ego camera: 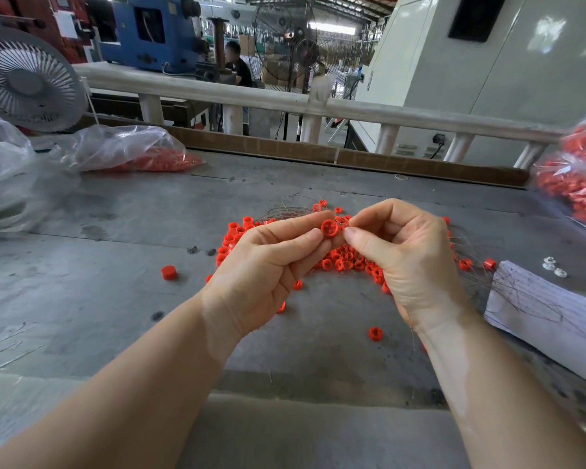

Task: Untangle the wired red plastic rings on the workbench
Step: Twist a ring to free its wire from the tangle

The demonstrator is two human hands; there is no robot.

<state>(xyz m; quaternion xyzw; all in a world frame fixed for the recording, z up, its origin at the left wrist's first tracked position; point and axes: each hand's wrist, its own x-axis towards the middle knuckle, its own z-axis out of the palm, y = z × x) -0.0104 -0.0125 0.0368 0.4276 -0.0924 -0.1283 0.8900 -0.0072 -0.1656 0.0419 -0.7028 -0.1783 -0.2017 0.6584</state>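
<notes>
Between the two hands, raised above the grey worktop [115,282], sits one red plastic ring [330,228] with a cross-shaped hub. The left hand [268,262] clamps it between thumb and the tips of its fingers [313,236], which curl round the ring from the left. The right hand [403,252] meets it from the other side, its fingers [359,238] drawn together with thumb and forefinger pinched at the ring's right edge, on what looks like a thin wire (too fine to make out clearly).

Just beneath and beyond both sets of fingers lies the tangled heap of red rings [349,260], threaded with fine dark wires [291,211] that loop out behind the left fingers. Stray rings lie apart from the heap: a loose ring [169,272] well to the left of the left hand, a second loose ring [375,334] below the right hand near its wrist.

Right of the right hand, a sheet of paper [542,306] lies on the worktop with wires straying over it and small white parts [553,267] just beyond. Far left of the fingers a clear plastic bag [126,148] holds more red pieces; another bag of red rings [575,184] sits at the far right edge. A grey table fan [27,79] stands behind the left bag.
</notes>
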